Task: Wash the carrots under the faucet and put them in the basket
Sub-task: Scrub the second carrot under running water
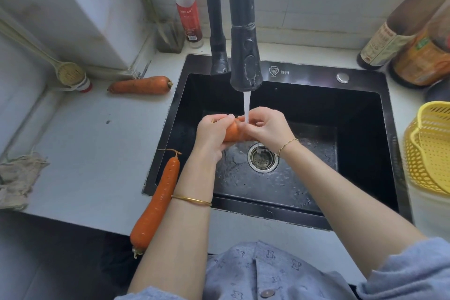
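Over the black sink [360, 143] I hold an orange carrot [235, 133] under the running black faucet [244, 56]. My left hand [211, 134] grips its left part and my right hand [267, 126] closes over its right end, where the water stream lands. Most of that carrot is hidden by my fingers. A long carrot [158, 200] lies on the sink's left rim beside my left forearm. A shorter carrot [141, 85] rests on the counter at the back left. The yellow perforated basket [428, 148] stands at the right edge.
A red-labelled bottle [187, 10] stands behind the sink at the left. Brown sauce bottles [399, 34] crowd the back right corner. A grey rag [19, 178] lies on the white counter's left side, and a ladle [68, 73] leans by the wall.
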{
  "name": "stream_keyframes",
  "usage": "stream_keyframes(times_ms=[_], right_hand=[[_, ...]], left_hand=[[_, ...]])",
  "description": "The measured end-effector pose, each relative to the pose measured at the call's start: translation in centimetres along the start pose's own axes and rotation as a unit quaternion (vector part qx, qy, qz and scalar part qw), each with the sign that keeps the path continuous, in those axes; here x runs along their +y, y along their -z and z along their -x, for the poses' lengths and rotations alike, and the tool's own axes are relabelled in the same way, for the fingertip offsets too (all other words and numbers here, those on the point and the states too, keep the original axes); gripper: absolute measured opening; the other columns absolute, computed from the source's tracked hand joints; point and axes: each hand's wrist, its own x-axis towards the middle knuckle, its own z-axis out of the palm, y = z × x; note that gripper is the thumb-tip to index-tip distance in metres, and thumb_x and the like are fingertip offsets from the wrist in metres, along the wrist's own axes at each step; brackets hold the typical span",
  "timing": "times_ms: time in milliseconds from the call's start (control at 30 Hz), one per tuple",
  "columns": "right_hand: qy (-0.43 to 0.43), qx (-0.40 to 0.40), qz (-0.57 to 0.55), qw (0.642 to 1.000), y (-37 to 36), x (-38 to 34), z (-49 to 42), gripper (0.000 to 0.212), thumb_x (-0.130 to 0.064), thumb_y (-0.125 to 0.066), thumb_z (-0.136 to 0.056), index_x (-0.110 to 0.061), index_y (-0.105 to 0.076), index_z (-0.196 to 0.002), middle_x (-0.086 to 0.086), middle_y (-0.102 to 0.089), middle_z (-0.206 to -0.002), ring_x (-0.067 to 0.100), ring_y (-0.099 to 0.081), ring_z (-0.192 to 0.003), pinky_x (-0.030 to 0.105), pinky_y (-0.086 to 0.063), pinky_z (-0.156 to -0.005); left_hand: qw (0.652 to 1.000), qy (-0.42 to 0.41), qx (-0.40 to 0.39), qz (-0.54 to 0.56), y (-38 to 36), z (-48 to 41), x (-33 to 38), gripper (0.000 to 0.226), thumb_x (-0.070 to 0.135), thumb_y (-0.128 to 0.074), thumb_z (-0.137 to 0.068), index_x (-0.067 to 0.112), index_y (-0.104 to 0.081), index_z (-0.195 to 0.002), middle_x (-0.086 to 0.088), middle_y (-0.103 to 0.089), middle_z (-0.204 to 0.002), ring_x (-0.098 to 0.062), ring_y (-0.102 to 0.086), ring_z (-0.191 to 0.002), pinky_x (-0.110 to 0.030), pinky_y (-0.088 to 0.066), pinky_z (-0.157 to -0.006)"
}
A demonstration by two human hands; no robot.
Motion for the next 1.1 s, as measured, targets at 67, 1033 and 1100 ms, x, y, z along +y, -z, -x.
stream_keyframes(times_ms=[67, 1033, 1100], right_hand=[[-0.009, 0.019, -0.011, 1.000, 0.2, -0.1, -0.2, 0.015, -0.022, -0.070, -0.085, -0.008, -0.074, -0.082, -0.005, -0.066, -0.075, 0.017, -0.063, -0.078, 0.038, -0.054, -0.076], [-0.177, 0.117, -0.007, 0.977, -0.1, 0.4, 0.4, 0.021, -0.010, -0.044, -0.092, -0.007, -0.046, -0.071, 0.003, -0.047, -0.070, 0.017, -0.040, -0.065, 0.030, -0.029, -0.054], [-0.195, 0.094, 0.009, 0.976, -0.3, 0.6, 0.7, 0.032, -0.014, -0.042, -0.094, -0.010, -0.038, -0.062, 0.001, -0.040, -0.063, 0.018, -0.035, -0.060, 0.035, -0.026, -0.055]], left_hand=[[1.000, -0.005, -0.004, -0.005, -0.1, 0.0, 0.0, 0.007, 0.012, -0.061, -0.095, 0.010, -0.059, -0.101, -0.004, -0.057, -0.099, -0.017, -0.060, -0.089, -0.044, -0.059, -0.082], [1.000, 0.011, 0.011, 0.023, -0.5, -0.1, -1.8, 0.034, 0.011, -0.063, -0.094, 0.008, -0.052, -0.125, -0.003, -0.052, -0.107, -0.018, -0.057, -0.097, -0.038, -0.057, -0.081], [0.998, 0.020, 0.017, 0.053, -0.5, -0.2, -2.1, 0.033, 0.009, -0.061, -0.094, 0.005, -0.051, -0.126, -0.004, -0.053, -0.104, -0.016, -0.057, -0.091, -0.042, -0.056, -0.084]])
